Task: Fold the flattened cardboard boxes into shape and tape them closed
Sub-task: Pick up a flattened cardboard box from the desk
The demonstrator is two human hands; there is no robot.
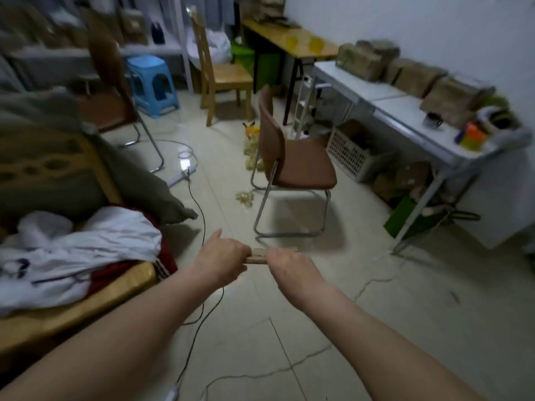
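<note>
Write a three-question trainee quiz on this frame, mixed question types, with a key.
1. True or false: both hands grip the flattened cardboard.
2. Multiple choice: the brown chair nearest the hands stands on A) the white table, B) the floor, C) the bed.
3. Fill in: the folded boxes sit on the white table along the ____.

Key
1. True: the left hand and right hand each curl around it, held edge-on above the floor.
2. B
3. wall
</note>
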